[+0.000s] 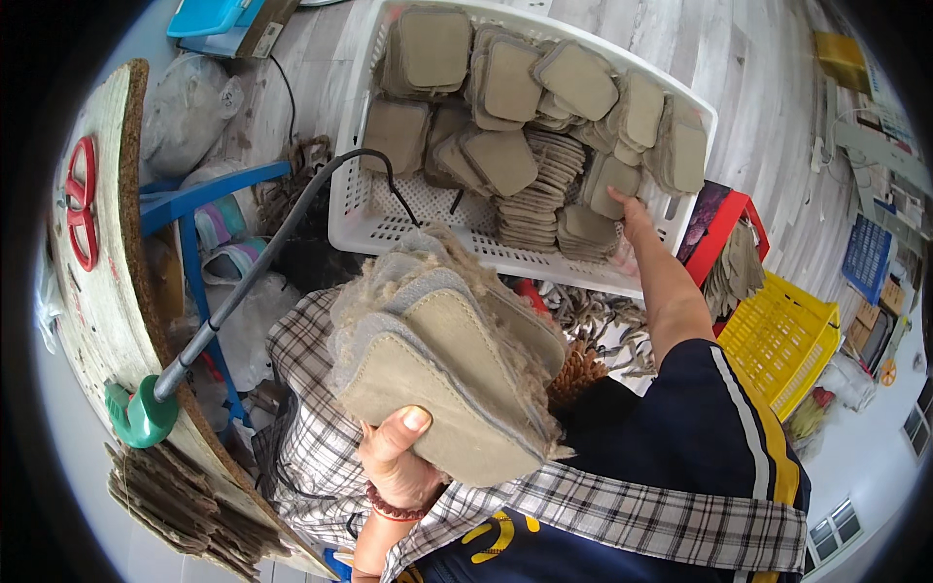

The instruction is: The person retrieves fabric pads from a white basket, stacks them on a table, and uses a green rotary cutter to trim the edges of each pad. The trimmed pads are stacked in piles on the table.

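My left hand grips a thick bundle of beige suede pieces, its thumb pressed on the top face. These pieces have rounded corners, stitched edges and shaggy grey-brown fleece sticking out around them. Farther off stands a white plastic basket with several stacks of similar beige pieces. At its near right corner, my right hand has its thumb over the edge of a small stack of suede pieces; the other fingers are mostly hidden.
Left, a worn board carries red-handled scissors and a green-based lamp arm, which curves toward the basket. A blue frame stands beside it. Right of the basket are a red box and a yellow crate. Scraps lie below the basket.
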The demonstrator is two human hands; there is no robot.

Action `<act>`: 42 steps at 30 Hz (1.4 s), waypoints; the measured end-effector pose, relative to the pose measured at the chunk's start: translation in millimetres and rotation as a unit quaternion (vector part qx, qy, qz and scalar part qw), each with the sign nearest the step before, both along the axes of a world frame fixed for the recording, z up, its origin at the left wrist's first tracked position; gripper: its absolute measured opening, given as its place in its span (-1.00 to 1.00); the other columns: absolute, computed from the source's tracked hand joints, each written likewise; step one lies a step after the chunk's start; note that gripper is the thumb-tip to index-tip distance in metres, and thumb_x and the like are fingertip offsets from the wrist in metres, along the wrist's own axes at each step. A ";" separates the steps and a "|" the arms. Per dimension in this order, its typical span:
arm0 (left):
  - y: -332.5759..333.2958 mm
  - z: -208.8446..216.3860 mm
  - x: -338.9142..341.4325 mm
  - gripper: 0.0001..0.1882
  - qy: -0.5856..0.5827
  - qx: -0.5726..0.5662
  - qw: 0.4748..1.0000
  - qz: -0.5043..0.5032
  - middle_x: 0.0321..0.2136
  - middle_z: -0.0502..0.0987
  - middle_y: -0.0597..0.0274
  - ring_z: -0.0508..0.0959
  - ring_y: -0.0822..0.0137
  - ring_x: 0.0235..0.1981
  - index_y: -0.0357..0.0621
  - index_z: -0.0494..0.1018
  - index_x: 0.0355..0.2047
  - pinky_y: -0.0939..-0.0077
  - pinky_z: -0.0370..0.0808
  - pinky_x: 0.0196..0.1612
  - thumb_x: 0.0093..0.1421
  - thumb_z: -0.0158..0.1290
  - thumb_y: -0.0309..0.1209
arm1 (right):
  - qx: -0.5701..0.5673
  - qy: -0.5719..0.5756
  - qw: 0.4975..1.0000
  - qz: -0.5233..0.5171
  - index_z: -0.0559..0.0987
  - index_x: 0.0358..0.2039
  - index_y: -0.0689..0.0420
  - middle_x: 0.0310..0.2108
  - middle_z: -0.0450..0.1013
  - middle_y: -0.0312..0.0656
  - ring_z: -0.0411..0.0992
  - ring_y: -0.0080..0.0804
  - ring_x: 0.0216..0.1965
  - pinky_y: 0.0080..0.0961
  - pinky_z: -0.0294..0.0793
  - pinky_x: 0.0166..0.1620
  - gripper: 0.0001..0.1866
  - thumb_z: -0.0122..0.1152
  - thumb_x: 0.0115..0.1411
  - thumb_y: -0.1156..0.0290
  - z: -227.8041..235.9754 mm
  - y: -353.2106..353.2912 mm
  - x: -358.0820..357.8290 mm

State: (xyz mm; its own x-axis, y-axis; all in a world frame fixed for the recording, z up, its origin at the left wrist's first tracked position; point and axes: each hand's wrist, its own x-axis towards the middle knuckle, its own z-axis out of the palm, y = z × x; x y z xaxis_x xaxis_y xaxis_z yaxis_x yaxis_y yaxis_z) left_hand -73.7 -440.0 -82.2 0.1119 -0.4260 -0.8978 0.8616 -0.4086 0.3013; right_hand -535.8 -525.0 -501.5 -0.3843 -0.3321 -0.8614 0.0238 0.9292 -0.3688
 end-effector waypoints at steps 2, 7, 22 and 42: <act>3.4 -1.5 0.7 -0.27 -0.003 0.004 1.000 0.009 -0.11 0.47 -0.05 0.53 0.07 -0.13 -0.32 0.21 0.13 0.12 0.54 -0.07 -0.10 0.19 -0.50 | -0.017 -0.029 0.999 0.000 -0.01 0.32 0.27 0.32 0.05 -0.01 0.00 -0.16 0.33 -0.23 0.06 0.29 0.26 0.59 -0.27 0.09 -11.2 -2.7 -5.4; -1.4 0.9 -0.1 -0.28 -0.003 0.007 1.000 0.001 -0.13 0.48 -0.06 0.54 0.06 -0.14 -0.33 0.22 0.12 0.13 0.54 -0.07 -0.09 0.19 -0.51 | 0.010 0.078 0.997 -0.018 0.09 0.26 0.32 0.24 0.16 0.02 0.15 -0.16 0.24 -0.27 0.19 0.23 0.17 0.61 -0.30 0.23 -5.7 -6.6 11.7; -4.0 1.9 -0.5 -0.28 0.001 -0.006 1.000 -0.010 -0.11 0.47 -0.03 0.53 0.09 -0.13 -0.33 0.21 0.12 0.17 0.52 -0.05 -0.10 0.18 -0.49 | -0.146 0.171 0.974 0.028 0.33 0.04 0.40 -0.10 0.47 0.05 0.45 -0.09 -0.07 -0.31 0.38 0.03 -0.12 0.56 -0.26 0.25 46.3 32.5 20.9; -4.1 -13.6 2.3 -0.38 -0.026 -0.148 0.989 0.009 -0.05 0.46 0.03 0.50 0.15 -0.05 -0.31 0.26 0.12 0.25 0.47 0.04 0.03 0.14 -0.40 | -0.034 0.423 0.845 0.325 0.30 -0.04 0.22 -0.16 0.46 0.18 0.47 0.09 -0.13 -0.16 0.45 -0.07 -0.19 0.51 -0.21 0.08 213.7 28.7 73.6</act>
